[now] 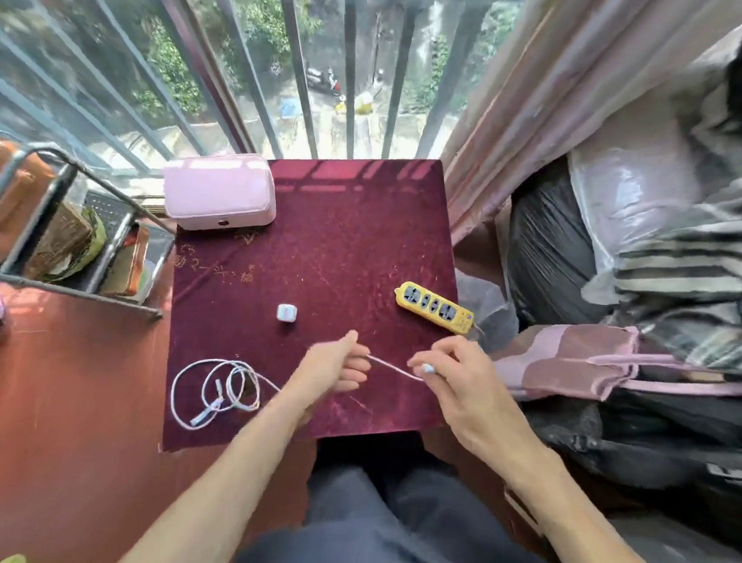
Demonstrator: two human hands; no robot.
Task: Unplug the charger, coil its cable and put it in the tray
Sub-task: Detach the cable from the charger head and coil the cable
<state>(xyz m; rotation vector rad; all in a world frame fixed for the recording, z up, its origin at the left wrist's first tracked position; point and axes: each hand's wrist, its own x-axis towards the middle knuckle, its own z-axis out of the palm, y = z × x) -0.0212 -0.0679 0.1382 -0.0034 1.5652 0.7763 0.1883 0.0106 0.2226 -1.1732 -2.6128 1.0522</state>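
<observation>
The head view shows both hands holding a white cable (393,367) above the dark red surface (357,238). The left hand (336,364) is curled shut around it, and the right hand (451,364) pinches its end. The tight piece between them runs left to right, dipping toward the right. The rest lies in loose loops on the left. A small white charger (286,312) sits alone in the middle. A yellow power strip (434,307) lies near the right edge, a pink box (219,191) at the back by a barred window.
</observation>
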